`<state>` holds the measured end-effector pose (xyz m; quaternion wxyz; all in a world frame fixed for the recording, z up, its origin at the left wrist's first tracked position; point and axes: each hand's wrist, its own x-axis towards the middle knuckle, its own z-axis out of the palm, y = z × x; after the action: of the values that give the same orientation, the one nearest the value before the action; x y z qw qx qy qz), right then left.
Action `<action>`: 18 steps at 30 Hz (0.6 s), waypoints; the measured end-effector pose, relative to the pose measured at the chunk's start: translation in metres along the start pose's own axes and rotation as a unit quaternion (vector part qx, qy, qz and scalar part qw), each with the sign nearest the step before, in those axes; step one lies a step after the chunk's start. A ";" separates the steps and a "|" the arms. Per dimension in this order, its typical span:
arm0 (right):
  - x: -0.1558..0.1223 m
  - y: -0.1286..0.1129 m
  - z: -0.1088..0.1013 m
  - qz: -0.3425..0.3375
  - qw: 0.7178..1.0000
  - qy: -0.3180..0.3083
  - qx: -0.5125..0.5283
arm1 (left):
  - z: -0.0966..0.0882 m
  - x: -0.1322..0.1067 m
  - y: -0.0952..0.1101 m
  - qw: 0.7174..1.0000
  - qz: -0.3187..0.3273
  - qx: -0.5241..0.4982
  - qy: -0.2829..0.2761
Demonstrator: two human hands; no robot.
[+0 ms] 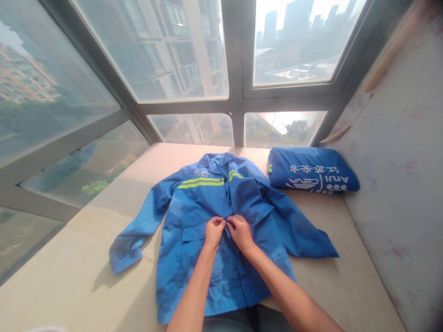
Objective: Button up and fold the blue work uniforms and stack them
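Observation:
A blue work jacket with yellow-green reflective stripes lies front side up, its collar toward the windows. Both sleeves spread outward to the sides. At the middle of the front opening, my left hand pinches the jacket's edge between thumb and fingers. Close beside it, almost touching, my right hand pinches the opposite front edge. Whatever small part sits between the fingertips is hidden. Above the hands the front gapes a little, and a button shows there. The right-hand front panel is rumpled around its pocket flap.
A folded blue garment with white lettering rests at the back right, near the patterned wall. The pale tabletop reaches back to the window frames. Part of a white round object shows at the bottom left edge.

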<state>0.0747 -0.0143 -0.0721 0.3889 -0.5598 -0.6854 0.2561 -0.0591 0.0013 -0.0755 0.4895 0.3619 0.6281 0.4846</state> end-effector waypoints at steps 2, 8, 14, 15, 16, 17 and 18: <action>0.000 -0.001 0.000 -0.004 1.000 -0.004 -0.020 | -0.001 0.000 0.001 1.000 -0.005 -0.004 -0.004; 0.000 -0.005 -0.002 -0.019 0.997 -0.014 -0.074 | -0.003 -0.003 0.007 0.999 -0.025 -0.014 -0.015; 0.007 -0.006 -0.005 -0.007 0.993 -0.030 -0.110 | -0.002 -0.005 0.008 1.000 -0.024 -0.006 -0.011; 0.008 -0.006 -0.005 -0.007 0.994 -0.030 -0.101 | -0.001 -0.005 0.007 1.000 -0.021 -0.002 -0.009; 0.008 -0.006 -0.006 -0.010 0.996 -0.030 -0.089 | -0.001 -0.005 0.007 1.000 -0.017 0.003 -0.007; 0.008 -0.006 -0.007 -0.012 0.997 -0.028 -0.076 | -0.001 -0.005 0.006 1.000 -0.012 0.009 -0.006; 0.008 -0.006 -0.008 -0.013 0.997 -0.027 -0.064 | -0.001 -0.005 0.005 1.000 -0.006 0.015 -0.005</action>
<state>0.0775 -0.0092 -0.0610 0.3367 -0.5671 -0.7182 0.2216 -0.0586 -0.0018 -0.0690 0.4905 0.3679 0.6346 0.4705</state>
